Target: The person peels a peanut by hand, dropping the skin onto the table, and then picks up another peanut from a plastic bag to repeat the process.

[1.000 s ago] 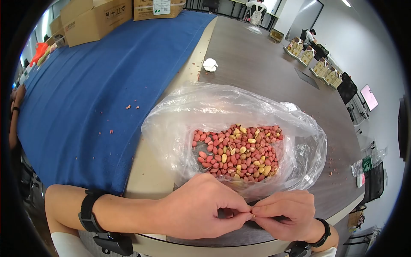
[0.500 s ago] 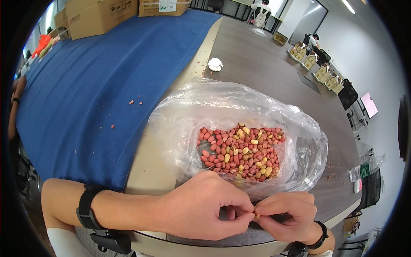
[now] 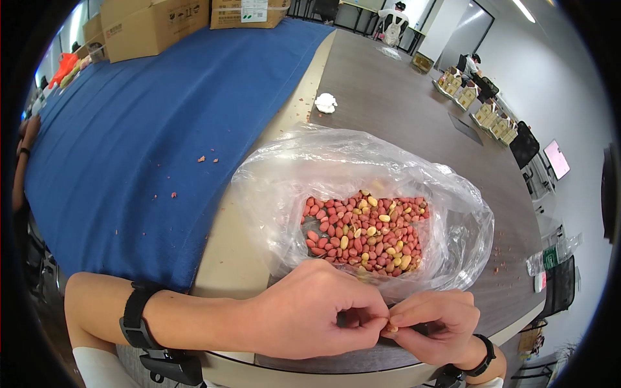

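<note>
In the head view, the curved pale edge (image 3: 317, 379) of the table is seen just below the hands, and bare room is left on the dark brown tabletop (image 3: 394, 116) beyond the bag and along its right side. A small pale peanut (image 3: 392, 328) is held near this edge, clamped between the thumb and index fingertip of the right hand (image 3: 440, 323). The thumb and index finger of the left hand (image 3: 317, 313) are pressed together at their tips, touching the peanut from the left; whether a piece of skin is pinched between them cannot be told. The space directly beyond the hands is taken up by a wide, crumpled clear plastic bag (image 3: 278, 168), in which a heap of red-skinned and yellowish peanuts (image 3: 369, 236) is contained. To the left, a pale beige border strip (image 3: 223, 258) is flanked by a creased blue cloth (image 3: 129, 136), on which reddish crumbs (image 3: 201, 159) are scattered. Brown cardboard boxes (image 3: 152, 29) are placed at the cloth's far end. A crumpled white tissue (image 3: 326, 103) is set beyond the bag, and a clear plastic bottle with a green label (image 3: 550, 257) is seen at the far right.
</note>
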Demonstrator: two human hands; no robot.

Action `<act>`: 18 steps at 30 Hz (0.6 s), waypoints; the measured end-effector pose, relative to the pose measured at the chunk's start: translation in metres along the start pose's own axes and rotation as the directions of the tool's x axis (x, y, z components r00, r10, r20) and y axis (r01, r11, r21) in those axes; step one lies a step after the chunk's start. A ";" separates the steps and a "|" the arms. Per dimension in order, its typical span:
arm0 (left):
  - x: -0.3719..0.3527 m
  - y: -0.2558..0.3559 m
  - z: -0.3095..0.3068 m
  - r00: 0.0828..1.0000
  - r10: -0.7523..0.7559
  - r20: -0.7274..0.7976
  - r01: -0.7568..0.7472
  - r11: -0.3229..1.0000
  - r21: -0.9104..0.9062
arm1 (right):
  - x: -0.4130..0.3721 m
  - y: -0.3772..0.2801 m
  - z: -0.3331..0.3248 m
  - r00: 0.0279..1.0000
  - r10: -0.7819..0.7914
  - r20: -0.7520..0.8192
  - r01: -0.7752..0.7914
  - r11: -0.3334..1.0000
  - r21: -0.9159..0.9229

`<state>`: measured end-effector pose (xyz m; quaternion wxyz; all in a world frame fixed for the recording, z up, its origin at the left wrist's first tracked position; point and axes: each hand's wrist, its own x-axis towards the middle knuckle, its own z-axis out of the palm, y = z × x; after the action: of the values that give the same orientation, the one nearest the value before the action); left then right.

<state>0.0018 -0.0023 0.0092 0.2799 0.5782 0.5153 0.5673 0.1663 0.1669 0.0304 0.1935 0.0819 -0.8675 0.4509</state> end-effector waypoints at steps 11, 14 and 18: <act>0.001 0.003 0.000 0.997 -0.080 0.016 0.080 0.997 -0.003 | 0.001 0.000 -0.002 0.999 -0.044 0.002 0.044 0.994 -0.104; 0.000 0.001 0.000 0.997 -0.075 0.032 0.075 0.997 -0.001 | 0.002 -0.001 -0.003 0.994 -0.107 0.018 0.108 0.978 -0.177; -0.001 0.001 -0.001 0.995 -0.090 0.038 0.091 0.995 -0.028 | 0.001 0.000 -0.001 0.994 -0.104 0.022 0.106 0.979 -0.173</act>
<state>0.0016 -0.0038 0.0102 0.3235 0.5603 0.5272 0.5509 0.1662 0.1677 0.0317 0.2178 0.1132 -0.8993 0.3620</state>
